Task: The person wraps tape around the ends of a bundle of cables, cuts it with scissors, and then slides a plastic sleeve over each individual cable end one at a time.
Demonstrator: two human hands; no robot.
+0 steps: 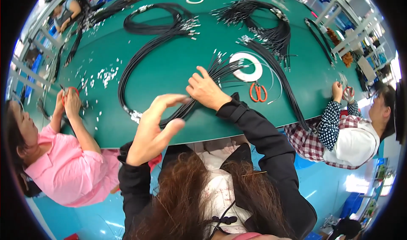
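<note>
Across the green table [169,79] in front of me runs a bundle of thin black cables [223,71] with pale tips fanned out at its far right end. My right hand [207,89] is closed around the middle of this bundle, its fingers curled over the strands. My left hand [154,127] hovers beside the near end of the bundle, thumb and fingers apart, holding nothing. Just right of the bundle's tips lies a white ring-shaped roll [253,76] with a thin loose strip. Red-handled scissors [258,92] rest below the roll.
Long looped black cable bundles [127,70] lie left, and more [288,91] right. White scraps [108,75] are scattered at left. A co-worker in pink [76,168] holds red scissors; another in a checked garment [303,138] works at right. A second white roll [195,0] lies far off.
</note>
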